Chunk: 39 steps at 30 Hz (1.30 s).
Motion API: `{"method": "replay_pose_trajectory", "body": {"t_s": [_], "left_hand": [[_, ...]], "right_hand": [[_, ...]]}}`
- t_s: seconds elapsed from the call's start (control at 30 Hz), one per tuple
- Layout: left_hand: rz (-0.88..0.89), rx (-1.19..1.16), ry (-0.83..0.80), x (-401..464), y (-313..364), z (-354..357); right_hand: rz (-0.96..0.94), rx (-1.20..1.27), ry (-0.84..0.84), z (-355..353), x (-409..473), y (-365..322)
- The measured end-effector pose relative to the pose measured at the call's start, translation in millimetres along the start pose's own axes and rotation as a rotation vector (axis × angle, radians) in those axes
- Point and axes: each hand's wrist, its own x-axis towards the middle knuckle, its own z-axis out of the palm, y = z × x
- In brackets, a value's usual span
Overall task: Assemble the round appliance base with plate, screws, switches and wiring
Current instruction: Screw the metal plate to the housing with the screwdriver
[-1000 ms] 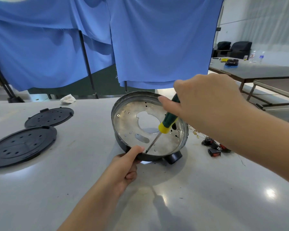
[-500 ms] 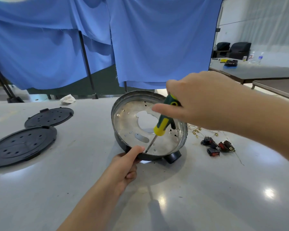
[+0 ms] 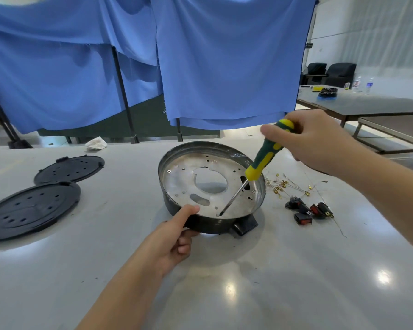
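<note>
The round black appliance base (image 3: pixel 215 226) stands mid-table with a shiny metal plate (image 3: pixel 184 177) seated inside it. My left hand (image 3: pixel 174 241) grips the base's near rim, thumb on top of the edge. My right hand (image 3: pixel 312 139) holds the green and yellow screwdriver (image 3: pixel 265 158) by the top of its handle. The shaft slants down-left, and its tip rests on the plate near the front rim. To the right of the base lie several black and red switches (image 3: pixel 308 211) and thin wires with gold terminals (image 3: pixel 286 185).
Two black perforated round covers (image 3: pixel 31 209) (image 3: pixel 69 169) lie at the left of the grey table (image 3: pixel 272 270). A crumpled white scrap (image 3: pixel 96 143) sits at the far edge. Blue cloth hangs behind on black stands. Another table with chairs is at far right.
My right hand has pulled back to the right and slid up the screwdriver handle, tilting it more. The tip stays on the plate near the front rim. My left hand has not moved.
</note>
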Motion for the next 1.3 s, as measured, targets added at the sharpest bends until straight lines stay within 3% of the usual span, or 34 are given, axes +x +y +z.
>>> {"method": "replay_pose_trajectory", "body": {"t_s": [0.1,0.23,0.3,0.43,0.5,0.6,0.73,0.8,0.9,1.0,1.3], "left_hand": [[0.001,0.011,0.021,-1,2,-2],[0.045,0.048,0.052,-2,4,-3],[0.065,0.05,0.042,-2,5,-3],[0.09,0.023,0.037,-1,5,-5],[0.09,0.007,0.043,0,5,-5],[0.088,0.001,0.033,1,5,-5],[0.088,0.034,0.007,2,6,-6],[0.096,0.049,0.002,2,6,-5],[0.11,0.045,0.006,0,7,-4],[0.115,0.054,0.017,0,7,-2],[0.078,0.094,0.024,0,7,1]], "right_hand": [[0.141,0.188,-0.002,3,6,25],[0.558,0.629,-0.04,7,3,56],[0.708,0.828,-0.15,7,-6,69],[0.804,1.168,-0.45,11,-34,91],[0.862,1.341,-0.448,16,-42,100],[0.871,1.393,-0.402,23,-48,110],[0.875,1.084,-0.187,35,-49,122],[0.765,0.701,-0.023,40,-53,128],[0.457,0.129,0.136,45,-63,144],[0.387,-0.211,0.215,47,-72,162],[0.578,-0.362,0.074,45,-84,193]]}}
